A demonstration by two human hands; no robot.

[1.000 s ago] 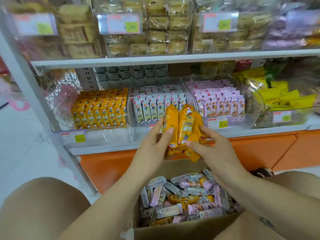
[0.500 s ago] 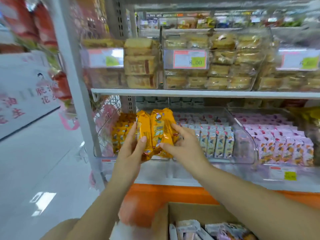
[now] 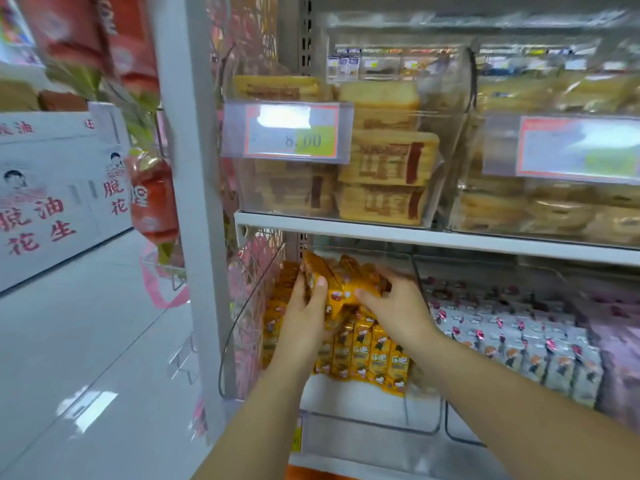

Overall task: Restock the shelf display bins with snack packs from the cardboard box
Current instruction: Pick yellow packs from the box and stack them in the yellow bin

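Both my hands hold a bundle of orange snack packs (image 3: 341,282) inside the clear left display bin (image 3: 367,407) on the lower shelf. My left hand (image 3: 306,313) grips the bundle's left side, thumb on the front. My right hand (image 3: 394,306) grips its right side. The bundle hovers over rows of matching orange packs (image 3: 367,355) standing upright in that bin. The neighbouring bin holds grey-and-pink packs (image 3: 519,341). The cardboard box is out of view.
A white shelf upright (image 3: 194,202) stands left of the bin, with a pink wire basket (image 3: 252,271) beside it. The shelf board (image 3: 433,237) sits close above my hands, carrying clear bins of cake packs (image 3: 384,161). White cartons (image 3: 52,188) and open floor lie left.
Both hands carried the orange bundle up from above the box, leftward and forward, into the left bin. The view swung left and up; the box dropped out of sight.
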